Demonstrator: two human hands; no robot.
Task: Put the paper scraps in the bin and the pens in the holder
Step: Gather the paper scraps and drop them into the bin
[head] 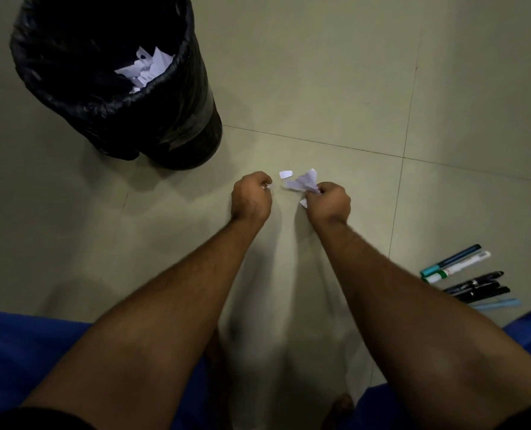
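1 bin [152, 125], approx 7 pens [469, 279], 2 hands [251, 197]

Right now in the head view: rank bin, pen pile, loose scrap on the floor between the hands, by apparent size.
1. Bin, by far the largest.
2. Pen pile, on the floor at right.
3. Loose scrap, the smallest.
The pens lie nearer the camera than the bin, so the real gap may be wider.

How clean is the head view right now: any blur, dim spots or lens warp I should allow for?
Head view: dim, flat light; bin interior nearly black around the scraps in the bin; forearms soft with blur near the bottom edge; wide-angle bending tilts the bin; pens at right stay fairly sharp.
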